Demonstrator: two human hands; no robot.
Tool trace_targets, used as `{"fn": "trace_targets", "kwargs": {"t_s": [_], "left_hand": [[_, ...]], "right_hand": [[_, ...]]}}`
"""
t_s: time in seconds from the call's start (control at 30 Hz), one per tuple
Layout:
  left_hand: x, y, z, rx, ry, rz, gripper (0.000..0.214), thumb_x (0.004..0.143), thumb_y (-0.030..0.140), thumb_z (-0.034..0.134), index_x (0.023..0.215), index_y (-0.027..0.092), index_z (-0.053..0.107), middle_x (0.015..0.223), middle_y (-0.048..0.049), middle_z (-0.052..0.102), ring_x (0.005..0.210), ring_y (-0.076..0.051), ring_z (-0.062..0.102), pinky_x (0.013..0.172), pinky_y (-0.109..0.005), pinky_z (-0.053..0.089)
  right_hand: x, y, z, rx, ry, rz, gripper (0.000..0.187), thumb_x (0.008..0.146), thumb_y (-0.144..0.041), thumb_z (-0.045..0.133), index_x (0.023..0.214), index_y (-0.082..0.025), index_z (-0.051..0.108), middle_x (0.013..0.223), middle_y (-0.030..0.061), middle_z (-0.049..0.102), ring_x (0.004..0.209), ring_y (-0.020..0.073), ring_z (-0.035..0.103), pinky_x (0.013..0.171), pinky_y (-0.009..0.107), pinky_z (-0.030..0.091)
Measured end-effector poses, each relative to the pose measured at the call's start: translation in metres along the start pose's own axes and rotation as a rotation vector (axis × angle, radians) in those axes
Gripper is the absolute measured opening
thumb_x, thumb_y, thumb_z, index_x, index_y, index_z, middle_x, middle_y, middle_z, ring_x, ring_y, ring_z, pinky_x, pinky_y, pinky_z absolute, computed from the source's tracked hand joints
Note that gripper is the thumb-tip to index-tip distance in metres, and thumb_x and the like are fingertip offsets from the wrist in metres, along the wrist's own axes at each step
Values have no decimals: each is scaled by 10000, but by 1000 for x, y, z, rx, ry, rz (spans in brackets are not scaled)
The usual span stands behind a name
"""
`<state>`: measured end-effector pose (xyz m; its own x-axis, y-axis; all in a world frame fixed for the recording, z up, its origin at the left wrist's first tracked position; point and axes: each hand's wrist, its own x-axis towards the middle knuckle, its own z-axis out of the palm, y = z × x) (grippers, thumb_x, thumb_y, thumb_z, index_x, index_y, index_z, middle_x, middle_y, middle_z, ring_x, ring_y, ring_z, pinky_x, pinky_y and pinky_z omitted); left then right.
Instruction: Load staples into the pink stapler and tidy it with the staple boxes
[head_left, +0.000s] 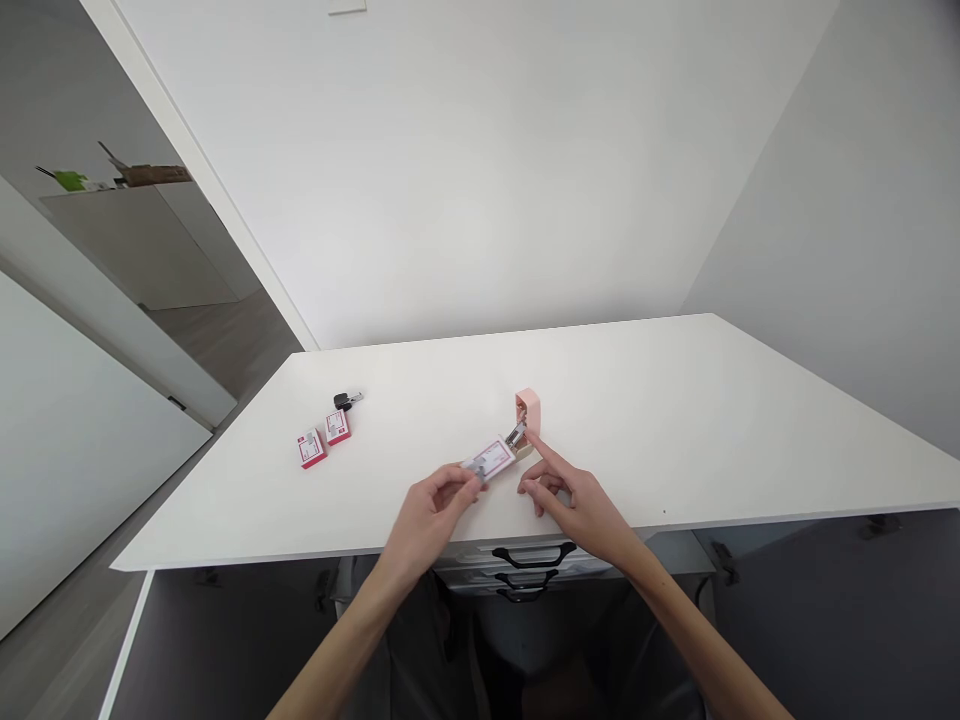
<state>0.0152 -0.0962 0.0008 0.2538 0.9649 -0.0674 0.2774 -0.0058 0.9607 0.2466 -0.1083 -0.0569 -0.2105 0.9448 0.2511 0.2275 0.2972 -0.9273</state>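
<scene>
No word, number or brand can be read anywhere in the view. The small box [491,460] pinched in the left hand [435,510] shows a pale label with pinkish print, but the marks are too small and blurred to make out. On the worktop [675,420], well to the left, a red-and-white box [310,448] and its twin [337,427] just beside it carry printed faces, equally illegible.

2 red-and-white boxes [311,449] lie near a black key [346,401] on the table [675,420].
</scene>
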Motion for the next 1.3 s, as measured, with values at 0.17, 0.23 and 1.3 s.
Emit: {"fn": "trace_targets", "kwargs": {"t_s": [0.17,0.23,1.3], "left_hand": [[8,-25,-67,219,340,23,384,845,570,684,962,205,710,1138,-94,746,1092,-280,677,1048,-397,466],[10,-33,-96,347,474,28,373,834,556,678,954,205,708,1148,-99,744,1044,-284,695,1011,-410,500],[22,-19,-34,-93,-19,155,343,939,470,653,1135,205,556,1000,-66,728,876,-200,717,907,-412,551]], "right_hand": [[-1,-4,-1,14,-14,28,624,1019,-435,515,1604,-301,345,1008,46,701,683,168,637,709,359,603],[-1,-4,-1,10,-18,32,613,1018,-440,510,1594,-290,365,1000,52,704,692,178,643,707,372,606],[0,-5,-4,53,-38,115,404,1008,-488,544,1324,-242,597,941,57,723,720,182,649,762,372,567]]}}
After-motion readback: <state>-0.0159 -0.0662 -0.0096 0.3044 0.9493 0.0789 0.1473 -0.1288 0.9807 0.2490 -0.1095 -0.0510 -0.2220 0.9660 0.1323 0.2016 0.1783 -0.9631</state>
